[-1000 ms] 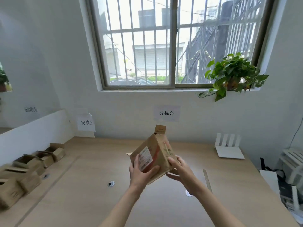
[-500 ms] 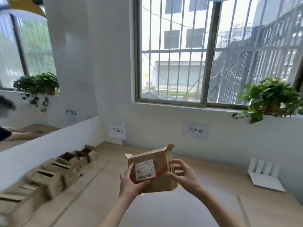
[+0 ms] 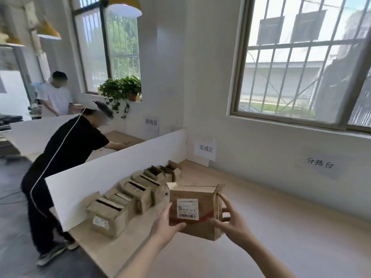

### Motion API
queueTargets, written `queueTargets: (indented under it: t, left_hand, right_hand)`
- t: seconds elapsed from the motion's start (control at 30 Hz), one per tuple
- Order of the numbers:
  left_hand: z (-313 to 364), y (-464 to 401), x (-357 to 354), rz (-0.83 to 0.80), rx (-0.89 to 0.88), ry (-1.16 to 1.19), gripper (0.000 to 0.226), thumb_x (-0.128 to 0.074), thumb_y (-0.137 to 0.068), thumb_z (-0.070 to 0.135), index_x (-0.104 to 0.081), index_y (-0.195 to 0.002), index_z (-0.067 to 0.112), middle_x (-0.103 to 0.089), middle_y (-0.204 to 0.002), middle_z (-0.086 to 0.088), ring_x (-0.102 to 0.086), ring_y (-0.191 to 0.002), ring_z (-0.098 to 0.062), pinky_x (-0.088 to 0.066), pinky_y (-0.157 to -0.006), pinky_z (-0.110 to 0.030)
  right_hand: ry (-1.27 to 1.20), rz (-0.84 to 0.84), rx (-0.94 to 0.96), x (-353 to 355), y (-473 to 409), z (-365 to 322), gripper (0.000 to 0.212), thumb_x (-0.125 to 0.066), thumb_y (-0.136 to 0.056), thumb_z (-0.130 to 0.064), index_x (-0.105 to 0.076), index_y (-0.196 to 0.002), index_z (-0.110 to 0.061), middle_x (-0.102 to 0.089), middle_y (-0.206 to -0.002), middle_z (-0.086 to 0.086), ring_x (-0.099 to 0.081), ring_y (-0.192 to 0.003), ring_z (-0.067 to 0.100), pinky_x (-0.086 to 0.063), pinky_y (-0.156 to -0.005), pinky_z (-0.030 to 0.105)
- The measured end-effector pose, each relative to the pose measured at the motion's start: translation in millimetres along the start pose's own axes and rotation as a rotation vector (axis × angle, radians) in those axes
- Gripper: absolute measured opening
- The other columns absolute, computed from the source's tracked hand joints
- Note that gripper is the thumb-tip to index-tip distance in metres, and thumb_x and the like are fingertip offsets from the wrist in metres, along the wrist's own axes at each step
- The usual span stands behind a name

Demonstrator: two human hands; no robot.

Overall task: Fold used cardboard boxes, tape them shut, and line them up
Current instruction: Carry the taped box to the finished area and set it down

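I hold a small brown cardboard box (image 3: 204,195) upright above the wooden table, its white barcode label facing me and its top flaps standing up. My left hand (image 3: 167,223) grips its lower left corner with the thumb on the front face. My right hand (image 3: 230,219) clasps its right side. A row of several similar open-topped boxes (image 3: 132,195) stands along the white divider, just left of the held box.
A white partition board (image 3: 112,167) borders the wooden table (image 3: 281,227) on the left. A person in black bends over the neighbouring table beyond it, and another person in white stands further back. Paper signs hang on the wall under the barred window.
My view has swung left, bringing the row of boxes and the people into sight. The box has turned upright with its label toward me and travelled left toward the row.
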State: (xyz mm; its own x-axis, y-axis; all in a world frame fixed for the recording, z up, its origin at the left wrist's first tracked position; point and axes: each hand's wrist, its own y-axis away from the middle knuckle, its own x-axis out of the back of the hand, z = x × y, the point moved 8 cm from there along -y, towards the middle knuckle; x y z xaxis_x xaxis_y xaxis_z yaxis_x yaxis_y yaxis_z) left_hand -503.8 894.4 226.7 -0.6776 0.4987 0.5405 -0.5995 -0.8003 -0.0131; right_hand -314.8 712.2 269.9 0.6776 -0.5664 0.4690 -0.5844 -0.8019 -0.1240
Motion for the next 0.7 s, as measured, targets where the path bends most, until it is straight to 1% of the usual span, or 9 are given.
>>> queueTargets:
  t: [0.1,0.17,0.23,0.3,0.37,0.43,0.5,0.63,0.7]
  left_hand:
    - [-64,-22,27,0.016,0.105,-0.038,0.105,-0.077,-0.064,0.068,-0.034,-0.153,0.034,-0.04,-0.154,0.008,-0.041,-0.139,-0.017,-0.039,-0.109,-0.036]
    - [-104,-39,41,0.028,0.173,-0.085,0.102,-0.073,-0.061,0.07,-0.036,-0.15,0.036,-0.041,-0.153,0.008,-0.044,-0.136,-0.016,-0.041,-0.108,-0.036]
    - [-132,-56,52,0.019,0.216,-0.137,0.1,-0.068,-0.061,0.07,-0.037,-0.15,0.037,-0.041,-0.153,0.007,-0.044,-0.136,-0.017,-0.041,-0.108,-0.037]
    - [-148,-74,59,0.005,0.234,-0.155,0.1,-0.069,-0.063,0.068,-0.035,-0.152,0.036,-0.041,-0.153,0.006,-0.045,-0.135,-0.017,-0.041,-0.108,-0.038]
    - [-157,-97,64,-0.023,0.235,-0.172,0.096,-0.072,-0.072,0.062,-0.031,-0.154,0.035,-0.036,-0.155,0.006,-0.042,-0.138,-0.018,-0.04,-0.109,-0.039]
    - [-165,-129,65,-0.064,0.221,-0.21,0.088,-0.073,-0.083,0.051,-0.028,-0.156,0.032,-0.029,-0.159,0.005,-0.035,-0.142,-0.017,-0.035,-0.113,-0.04]
    - [-175,-166,65,-0.106,0.23,-0.239,0.082,-0.071,-0.088,0.044,-0.027,-0.156,0.03,-0.025,-0.161,0.005,-0.031,-0.145,-0.015,-0.031,-0.114,-0.037]
    - [-202,-248,54,-0.191,0.24,-0.291,0.077,-0.067,-0.091,0.047,-0.029,-0.155,0.031,-0.029,-0.158,0.009,-0.034,-0.142,-0.011,-0.034,-0.111,-0.033]
    - [-219,-283,42,-0.244,0.257,-0.317,0.076,-0.066,-0.091,0.05,-0.029,-0.155,0.033,-0.03,-0.157,0.012,-0.036,-0.14,-0.01,-0.037,-0.11,-0.032]
  right_hand:
    - [0.038,0.024,0.018,-43,-29,10,0.094,-0.085,-0.076,-0.04,-0.026,-0.146,-0.063,-0.064,-0.118,-0.016,-0.07,-0.087,0.002,-0.061,-0.076,0.031]
    - [0.082,0.043,0.017,-66,-52,22,0.095,-0.082,-0.073,-0.046,-0.024,-0.147,-0.065,-0.058,-0.121,-0.016,-0.069,-0.09,0.004,-0.06,-0.079,0.032]
    - [0.114,0.048,0.0,-89,-77,37,0.096,-0.08,-0.074,-0.046,-0.021,-0.147,-0.066,-0.053,-0.119,-0.016,-0.066,-0.094,0.005,-0.059,-0.082,0.033]
    - [0.135,0.062,-0.019,-108,-104,50,0.095,-0.08,-0.077,-0.042,-0.02,-0.148,-0.063,-0.053,-0.118,-0.012,-0.064,-0.096,0.005,-0.056,-0.083,0.028]
    - [0.142,0.08,-0.051,-125,-138,66,0.094,-0.08,-0.081,-0.037,-0.021,-0.152,-0.056,-0.053,-0.12,-0.006,-0.06,-0.096,0.007,-0.052,-0.084,0.024]
    - [0.161,0.082,-0.079,-141,-179,85,0.093,-0.078,-0.084,-0.035,-0.02,-0.154,-0.052,-0.05,-0.121,-0.004,-0.059,-0.098,0.013,-0.053,-0.087,0.03]
    - [0.176,0.086,-0.098,-155,-222,103,0.093,-0.077,-0.085,-0.036,-0.018,-0.155,-0.051,-0.048,-0.121,-0.003,-0.062,-0.102,0.019,-0.056,-0.09,0.036]
    - [0.206,0.113,-0.165,-176,-314,144,0.092,-0.075,-0.087,-0.036,-0.016,-0.158,-0.044,-0.048,-0.13,0.004,-0.062,-0.109,0.026,-0.055,-0.088,0.037]
    - [0.207,0.127,-0.186,-183,-356,165,0.092,-0.075,-0.087,-0.037,-0.016,-0.158,-0.044,-0.047,-0.132,0.006,-0.061,-0.113,0.027,-0.055,-0.09,0.038]
